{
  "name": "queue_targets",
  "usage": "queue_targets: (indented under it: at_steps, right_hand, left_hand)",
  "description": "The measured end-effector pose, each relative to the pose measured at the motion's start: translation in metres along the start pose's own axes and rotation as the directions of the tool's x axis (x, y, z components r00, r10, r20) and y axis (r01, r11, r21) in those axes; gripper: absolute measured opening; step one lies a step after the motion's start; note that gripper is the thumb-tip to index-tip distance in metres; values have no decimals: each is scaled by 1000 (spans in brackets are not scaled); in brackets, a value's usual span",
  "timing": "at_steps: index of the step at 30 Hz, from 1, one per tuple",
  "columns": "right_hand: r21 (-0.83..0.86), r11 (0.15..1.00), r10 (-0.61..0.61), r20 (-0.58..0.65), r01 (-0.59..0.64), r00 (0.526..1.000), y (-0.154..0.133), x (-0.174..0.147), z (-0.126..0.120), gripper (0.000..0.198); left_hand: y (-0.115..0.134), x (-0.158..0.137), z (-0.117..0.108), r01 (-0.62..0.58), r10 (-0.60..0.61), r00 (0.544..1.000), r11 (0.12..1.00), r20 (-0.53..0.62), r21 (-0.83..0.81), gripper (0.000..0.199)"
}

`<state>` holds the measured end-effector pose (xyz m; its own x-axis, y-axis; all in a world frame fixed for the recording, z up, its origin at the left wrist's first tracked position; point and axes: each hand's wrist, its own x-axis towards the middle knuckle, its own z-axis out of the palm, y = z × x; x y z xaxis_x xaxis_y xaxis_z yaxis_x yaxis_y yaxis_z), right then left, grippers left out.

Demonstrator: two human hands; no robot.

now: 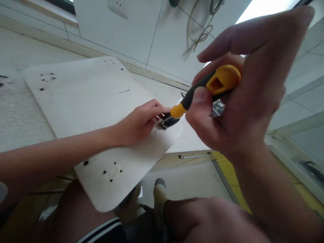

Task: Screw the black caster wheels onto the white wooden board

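1. The pale speckled stone bench (20, 114) carries a rounded, light plywood panel (83, 101) with small drilled holes; the panel's near end overhangs the bench edge above your knees.
2. Your right hand (243, 101) fills the right of the view, fingers clenched round the yellow-and-black screwdriver (202, 89). Its yellow collar points down at the panel's right edge.
3. Your left hand (138, 123) lies on the panel, fingers pinching and steadying a small dark metal fitting (168, 120) right under the driver's collar.
4. Progress, as a judgement: the fitting sits in place on the panel and the driver is lined up on it, so fastening looks under way, not finished. The other hole groups on the panel are bare.
5. Hard to make out: the driver's tip and any screw are hidden behind the collar and your left fingertips; a shiny metal bit (217, 107) behind your right thumb is too blurred to identify.
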<state>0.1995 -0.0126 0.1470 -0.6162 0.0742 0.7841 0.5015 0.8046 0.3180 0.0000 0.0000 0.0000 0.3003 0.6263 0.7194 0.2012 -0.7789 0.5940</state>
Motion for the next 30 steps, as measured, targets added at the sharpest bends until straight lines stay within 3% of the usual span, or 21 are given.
queue_targets:
  at_steps: [5,11,13,15,16,19,20,22,24,26,29,30]
  right_hand:
    - [-48,999,3,95,1,995,-1,3,-4,18]
    - [0,1000,-2,191,3,982,-7,15,-11,36]
    - [-110,993,58,242,-32,969,-8,21,-12,41]
    - [-264,962,146,283,-69,948,-11,28,-13,59]
    - [-275,959,156,308,-69,939,-12,31,-14,57]
    - [-112,993,73,449,-25,891,-14,45,-19,24]
    - [-85,996,47,491,-6,870,-15,50,-20,24]
    - [-200,980,96,550,19,830,-16,61,-22,28]
    - [-395,918,223,560,20,798,-15,70,-21,55]
    - [-460,888,275,549,12,789,-14,75,-20,61]
    - [-257,966,157,620,10,769,-9,77,-22,29]
    - [-155,988,90,646,14,758,-7,76,-23,32]
  left_hand:
    - [1,1,1,36,-36,999,999,9,-8,38]
    - [-1,0,0,-1,1,1000,1000,11,10,39]
    - [-3,0,1,-7,6,1000,1000,9,30,38]
    - [-3,0,1,-5,4,1000,999,17,51,37]
    - [-3,0,1,0,-1,1000,998,17,62,36]
    - [-3,1,1,-2,2,1000,997,1,83,34]
    - [-2,1,1,-2,3,1000,996,-3,87,34]
    - [-2,1,0,-8,8,1000,996,-1,89,33]
    - [-1,1,-1,-14,14,1000,995,6,95,34]
    - [0,1,-1,-26,25,1000,994,3,108,36]
    - [0,1,-1,-37,37,999,992,-1,121,34]
    - [0,1,-1,-39,40,999,992,-2,121,32]
